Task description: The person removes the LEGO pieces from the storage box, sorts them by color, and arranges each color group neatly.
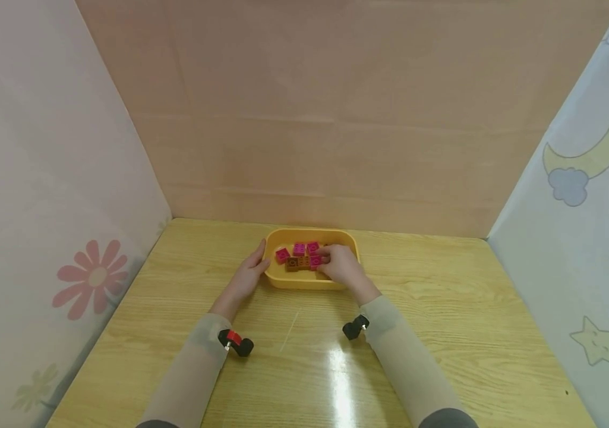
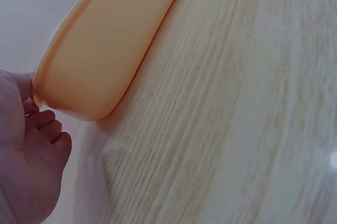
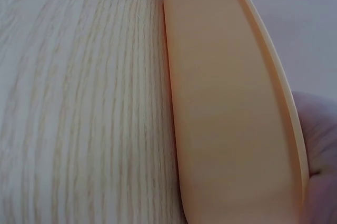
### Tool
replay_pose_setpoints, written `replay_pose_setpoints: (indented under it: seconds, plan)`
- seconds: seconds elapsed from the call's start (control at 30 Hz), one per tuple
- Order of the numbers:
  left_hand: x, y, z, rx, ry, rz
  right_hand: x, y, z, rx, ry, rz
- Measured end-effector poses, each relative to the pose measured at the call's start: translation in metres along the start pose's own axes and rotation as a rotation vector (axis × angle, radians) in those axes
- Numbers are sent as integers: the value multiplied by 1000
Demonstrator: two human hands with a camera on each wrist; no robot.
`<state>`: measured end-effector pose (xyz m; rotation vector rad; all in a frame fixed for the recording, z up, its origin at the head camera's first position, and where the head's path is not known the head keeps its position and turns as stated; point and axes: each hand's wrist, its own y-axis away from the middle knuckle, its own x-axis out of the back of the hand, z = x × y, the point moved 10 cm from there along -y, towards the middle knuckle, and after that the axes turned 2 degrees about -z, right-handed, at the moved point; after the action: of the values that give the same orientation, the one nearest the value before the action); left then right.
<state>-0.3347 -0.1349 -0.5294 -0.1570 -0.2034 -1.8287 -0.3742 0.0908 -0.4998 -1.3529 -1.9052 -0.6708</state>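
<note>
A yellow plastic tray (image 1: 309,285) stands on the table near the back wall, with pink and brown toy bricks inside. My left hand (image 1: 245,276) holds the tray's left end, its thumb at the rim; the left wrist view shows the fingers against the tray's outer end. Reaching over the front rim, my right hand (image 1: 343,266) pinches a pink brick (image 1: 315,262) at the right end of a row with two brown bricks (image 1: 297,263). In the right wrist view the tray wall (image 3: 226,103) hides the bricks and fingertips.
Other pink bricks (image 1: 299,249) lie at the back and left of the tray. The wooden table (image 1: 443,309) is bounded by a tan back wall (image 1: 336,148) and pale printed side walls. Each sleeve carries a small black wrist device (image 1: 355,327).
</note>
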Motion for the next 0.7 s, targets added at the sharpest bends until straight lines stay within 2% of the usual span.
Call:
replay_pose_setpoints:
  seconds: [0.23,0.7]
  plan:
    - [0,0,2,-1,-19,8,6,3,-7,111,10,31]
    - [6,-6,3,-17,-53,43,29,9,-14,214,-284,143]
